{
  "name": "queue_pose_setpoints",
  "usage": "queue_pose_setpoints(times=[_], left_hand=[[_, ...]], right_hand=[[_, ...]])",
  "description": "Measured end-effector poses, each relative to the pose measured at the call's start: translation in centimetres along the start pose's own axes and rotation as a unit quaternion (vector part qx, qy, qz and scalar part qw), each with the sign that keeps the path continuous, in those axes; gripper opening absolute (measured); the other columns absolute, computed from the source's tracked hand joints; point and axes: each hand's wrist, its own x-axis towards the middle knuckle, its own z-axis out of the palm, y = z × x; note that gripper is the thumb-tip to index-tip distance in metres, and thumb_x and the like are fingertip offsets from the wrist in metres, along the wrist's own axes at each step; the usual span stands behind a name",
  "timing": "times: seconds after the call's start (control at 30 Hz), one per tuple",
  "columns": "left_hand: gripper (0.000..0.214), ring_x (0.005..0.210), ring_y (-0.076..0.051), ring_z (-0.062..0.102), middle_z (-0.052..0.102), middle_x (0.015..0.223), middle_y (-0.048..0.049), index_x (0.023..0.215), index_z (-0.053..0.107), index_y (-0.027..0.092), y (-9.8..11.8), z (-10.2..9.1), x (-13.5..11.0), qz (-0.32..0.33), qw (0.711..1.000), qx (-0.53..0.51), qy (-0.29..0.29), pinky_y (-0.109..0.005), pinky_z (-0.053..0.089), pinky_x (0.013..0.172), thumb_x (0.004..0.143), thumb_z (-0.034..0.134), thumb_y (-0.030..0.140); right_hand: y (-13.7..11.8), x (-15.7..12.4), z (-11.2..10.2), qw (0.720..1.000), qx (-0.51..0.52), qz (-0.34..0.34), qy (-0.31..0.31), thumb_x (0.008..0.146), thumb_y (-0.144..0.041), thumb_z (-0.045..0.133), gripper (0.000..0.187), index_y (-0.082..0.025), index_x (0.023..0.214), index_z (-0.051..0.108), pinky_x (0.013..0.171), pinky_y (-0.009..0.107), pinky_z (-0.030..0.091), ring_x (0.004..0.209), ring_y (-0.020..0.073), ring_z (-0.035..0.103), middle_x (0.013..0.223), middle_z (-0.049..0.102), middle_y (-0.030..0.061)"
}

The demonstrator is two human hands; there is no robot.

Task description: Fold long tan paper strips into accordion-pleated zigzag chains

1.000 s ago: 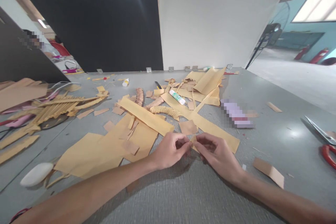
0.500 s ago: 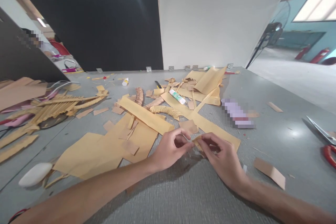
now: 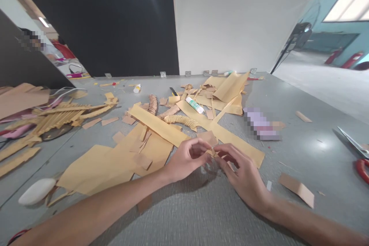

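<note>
Head | left hand (image 3: pixel 184 161), right hand (image 3: pixel 243 173): fingers (image 3: pixel 201 160) pinch small folded tan paper piece (image 3: pixel 213 153) between them, above smooth grey desk (image 3: pixel 198 215) | probably mid-fold; next move calls for even pressing, steady hold

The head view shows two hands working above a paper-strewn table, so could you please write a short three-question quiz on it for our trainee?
1. True or false: the left hand and the right hand meet at one small piece of paper.
2. Where in the picture do the scissors lie?
a) at the left edge
b) in the middle
c) at the right edge
3. Fill in the colour: the glue stick is white and ____.

Key: 1. True. 2. c. 3. Green.
</note>
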Motion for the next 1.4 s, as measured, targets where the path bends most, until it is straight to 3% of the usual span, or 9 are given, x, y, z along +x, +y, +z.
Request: queue_pose_setpoints(times=[0.2, 0.4, 0.67, 0.87, 1.0, 1.27, 1.4], left_hand=[[0.026, 0.082, -0.017, 0.069, 0.070, 0.094, -0.0067, 0.107, 0.062, 0.018, 0.0, 0.0, 0.0, 0.001, 0.999, 0.032, 0.010, -0.027, 0.052, 0.069, 0.092, 0.068, 0.039], [0.030, 0.078, -0.014, 0.063, 0.067, 0.096, -0.0051, 0.104, 0.065, 0.018, 0.1, 0.2, -0.3, 0.012, 0.996, 0.085, 0.025, -0.026, 0.050, 0.069, 0.086, 0.075, 0.040], [0.028, 0.068, -0.014, 0.065, 0.067, 0.087, -0.0037, 0.102, 0.063, 0.017, 0.4, 0.5, -0.3, 0.001, 0.998, 0.061, -0.003, -0.030, 0.053, 0.069, 0.093, 0.065, 0.044], [0.030, 0.068, -0.018, 0.068, 0.067, 0.069, -0.0018, 0.108, 0.063, 0.019, 0.8, 0.5, -0.5, -0.012, 0.993, 0.113, -0.005, -0.028, 0.048, 0.066, 0.100, 0.053, 0.046], [0.034, 0.064, -0.017, 0.066, 0.068, 0.069, -0.0018, 0.114, 0.063, 0.020, 1.2, 0.4, -0.6, -0.013, 0.992, 0.123, -0.012, -0.027, 0.044, 0.062, 0.103, 0.047, 0.047], [0.026, 0.071, -0.015, 0.067, 0.070, 0.085, -0.0036, 0.107, 0.060, 0.019, 0.6, 0.4, -0.4, -0.001, 0.997, 0.082, -0.008, -0.026, 0.049, 0.067, 0.098, 0.057, 0.043], [0.029, 0.076, -0.015, 0.066, 0.069, 0.099, -0.0071, 0.111, 0.060, 0.018, 0.3, 0.4, -0.4, -0.005, 0.998, 0.058, 0.015, -0.024, 0.049, 0.062, 0.094, 0.065, 0.040]], right_hand=[[0.4, 0.1, 0.0, 0.999, 0.019, 0.047, 0.004, 0.099, -0.032, 0.059, 0.014, -0.024, 0.106, 0.067, 0.074, 0.030, 0.055, 0.084, 0.0187, 0.070, 0.098, 0.073, 0.0035], [0.5, 0.1, -0.1, 0.998, 0.027, 0.054, 0.004, 0.099, -0.033, 0.057, 0.016, -0.023, 0.102, 0.070, 0.073, 0.031, 0.055, 0.084, 0.0197, 0.070, 0.098, 0.074, 0.0043], [0.2, 0.1, -0.1, 0.998, 0.041, 0.054, 0.003, 0.097, -0.034, 0.061, 0.016, -0.024, 0.107, 0.068, 0.078, 0.032, 0.055, 0.088, 0.0202, 0.070, 0.100, 0.074, 0.0046], [0.0, 0.1, -0.2, 0.997, 0.061, 0.043, -0.013, 0.098, -0.033, 0.059, 0.017, -0.022, 0.108, 0.067, 0.080, 0.032, 0.057, 0.088, 0.0205, 0.070, 0.099, 0.072, 0.0058], [0.1, 0.2, -0.1, 0.996, 0.069, 0.047, -0.026, 0.099, -0.033, 0.056, 0.017, -0.022, 0.108, 0.066, 0.078, 0.031, 0.056, 0.090, 0.0201, 0.070, 0.100, 0.072, 0.0059], [0.3, 0.4, -0.2, 0.996, 0.063, 0.054, -0.019, 0.097, -0.027, 0.057, 0.012, -0.022, 0.102, 0.067, 0.077, 0.031, 0.055, 0.088, 0.0197, 0.068, 0.097, 0.071, 0.0050], [0.3, 0.2, -0.2, 0.997, 0.057, 0.057, -0.012, 0.100, -0.029, 0.051, 0.017, -0.021, 0.100, 0.067, 0.067, 0.029, 0.054, 0.075, 0.0172, 0.065, 0.088, 0.069, 0.0044]])
